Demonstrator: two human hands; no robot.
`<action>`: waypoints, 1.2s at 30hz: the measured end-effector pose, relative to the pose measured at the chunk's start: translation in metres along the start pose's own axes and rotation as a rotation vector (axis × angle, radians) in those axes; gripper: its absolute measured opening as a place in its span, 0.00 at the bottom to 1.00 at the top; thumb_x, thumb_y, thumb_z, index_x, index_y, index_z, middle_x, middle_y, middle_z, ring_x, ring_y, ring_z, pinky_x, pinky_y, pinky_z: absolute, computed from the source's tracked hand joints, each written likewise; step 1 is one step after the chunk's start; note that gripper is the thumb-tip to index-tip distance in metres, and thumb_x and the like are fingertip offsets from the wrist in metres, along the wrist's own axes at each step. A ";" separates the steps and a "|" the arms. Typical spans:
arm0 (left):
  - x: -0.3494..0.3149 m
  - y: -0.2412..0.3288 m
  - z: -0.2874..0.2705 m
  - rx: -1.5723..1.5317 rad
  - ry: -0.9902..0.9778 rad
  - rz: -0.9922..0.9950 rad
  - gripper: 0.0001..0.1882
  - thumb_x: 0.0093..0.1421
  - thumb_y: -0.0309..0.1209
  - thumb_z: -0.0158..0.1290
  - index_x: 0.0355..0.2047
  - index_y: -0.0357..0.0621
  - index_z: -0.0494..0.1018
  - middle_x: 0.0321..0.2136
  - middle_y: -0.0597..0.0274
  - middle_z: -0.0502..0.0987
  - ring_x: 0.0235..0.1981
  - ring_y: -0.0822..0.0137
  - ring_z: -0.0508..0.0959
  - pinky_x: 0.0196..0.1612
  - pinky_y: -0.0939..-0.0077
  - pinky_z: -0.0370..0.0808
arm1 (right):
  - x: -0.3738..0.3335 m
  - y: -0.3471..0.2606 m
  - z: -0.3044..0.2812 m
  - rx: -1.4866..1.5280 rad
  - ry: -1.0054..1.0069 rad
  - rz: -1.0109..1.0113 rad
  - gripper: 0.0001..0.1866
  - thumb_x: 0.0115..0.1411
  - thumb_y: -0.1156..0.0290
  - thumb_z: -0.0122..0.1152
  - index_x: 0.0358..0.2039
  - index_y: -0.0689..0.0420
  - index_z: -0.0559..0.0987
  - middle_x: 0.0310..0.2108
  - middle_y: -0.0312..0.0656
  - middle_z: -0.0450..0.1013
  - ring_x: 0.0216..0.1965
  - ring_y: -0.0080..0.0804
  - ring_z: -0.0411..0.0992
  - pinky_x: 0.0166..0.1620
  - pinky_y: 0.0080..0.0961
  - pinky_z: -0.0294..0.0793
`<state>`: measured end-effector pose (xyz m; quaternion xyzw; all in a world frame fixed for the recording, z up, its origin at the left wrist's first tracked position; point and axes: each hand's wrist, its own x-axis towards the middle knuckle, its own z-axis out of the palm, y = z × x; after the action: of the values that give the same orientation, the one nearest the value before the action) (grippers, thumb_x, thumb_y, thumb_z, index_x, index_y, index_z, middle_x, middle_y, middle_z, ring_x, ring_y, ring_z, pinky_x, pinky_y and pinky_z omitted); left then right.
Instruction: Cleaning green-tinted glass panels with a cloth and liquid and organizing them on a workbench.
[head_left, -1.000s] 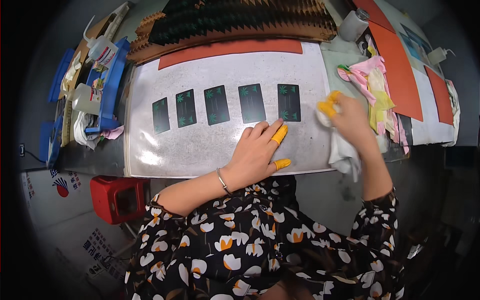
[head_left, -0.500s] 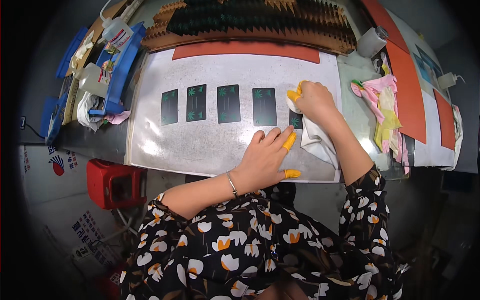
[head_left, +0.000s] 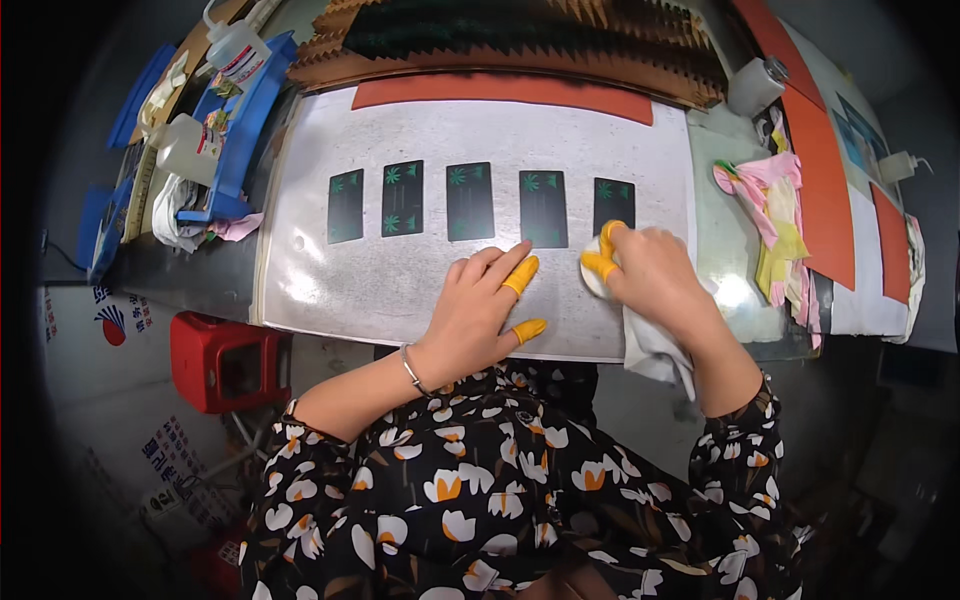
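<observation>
Several black cards with green leaf patterns lie in a row on a pale sheet; the leftmost card (head_left: 346, 206) and the rightmost card (head_left: 613, 200) mark its ends. My right hand (head_left: 655, 278), with yellow finger cots on two digits, is closed on a white cloth (head_left: 655, 350) at the rightmost card's lower edge. Part of the cloth hangs past the table's front edge. My left hand (head_left: 468, 308) rests with fingers stretched out, a fingertip at the lower edge of the second card from the right (head_left: 543, 209). It also wears two yellow finger cots.
Wooden notched racks (head_left: 520, 40) holding dark cards stand at the back, behind an orange strip (head_left: 500, 90). Squeeze bottles (head_left: 190, 148) and a blue tray (head_left: 250, 125) are at left. Pink and yellow rags (head_left: 770, 220) and a metal can (head_left: 757, 85) lie right. A red stool (head_left: 225, 360) stands below.
My right hand and the cloth have moved down toward me, uncovering most of the rightmost card. My left hand has shifted left, off that card to the one beside it.
</observation>
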<state>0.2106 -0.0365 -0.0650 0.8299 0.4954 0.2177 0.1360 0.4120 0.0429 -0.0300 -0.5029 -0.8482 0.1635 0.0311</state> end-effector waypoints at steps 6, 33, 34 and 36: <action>-0.003 0.004 0.001 0.047 -0.032 0.005 0.30 0.44 0.39 0.57 0.45 0.36 0.65 0.54 0.56 0.60 0.46 0.59 0.63 0.45 0.67 0.59 | 0.090 -0.010 0.001 0.042 0.019 0.046 0.13 0.48 0.65 0.53 0.27 0.63 0.74 0.26 0.55 0.72 0.32 0.51 0.70 0.36 0.41 0.68; -0.051 -0.043 -0.032 0.027 0.002 -0.052 0.28 0.47 0.41 0.55 0.45 0.35 0.65 0.52 0.57 0.63 0.47 0.60 0.64 0.45 0.66 0.59 | 0.124 -0.089 0.023 0.068 -0.021 0.013 0.11 0.47 0.68 0.52 0.28 0.64 0.75 0.27 0.56 0.72 0.32 0.53 0.70 0.36 0.40 0.68; -0.054 -0.042 -0.031 0.028 0.006 -0.069 0.28 0.47 0.41 0.55 0.45 0.35 0.65 0.52 0.57 0.63 0.47 0.60 0.64 0.45 0.66 0.59 | 0.130 -0.093 0.030 0.059 -0.014 0.029 0.12 0.47 0.68 0.53 0.29 0.64 0.75 0.28 0.56 0.72 0.32 0.52 0.71 0.37 0.40 0.68; -0.056 -0.041 -0.028 -0.020 0.020 -0.049 0.28 0.48 0.42 0.54 0.44 0.35 0.65 0.52 0.57 0.62 0.47 0.61 0.64 0.44 0.66 0.59 | 0.127 -0.094 0.037 0.046 -0.025 0.048 0.12 0.46 0.69 0.52 0.29 0.64 0.75 0.28 0.55 0.72 0.33 0.51 0.71 0.38 0.40 0.68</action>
<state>0.1428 -0.0661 -0.0714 0.8139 0.5146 0.2277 0.1445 0.2618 0.1020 -0.0503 -0.5201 -0.8322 0.1899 0.0280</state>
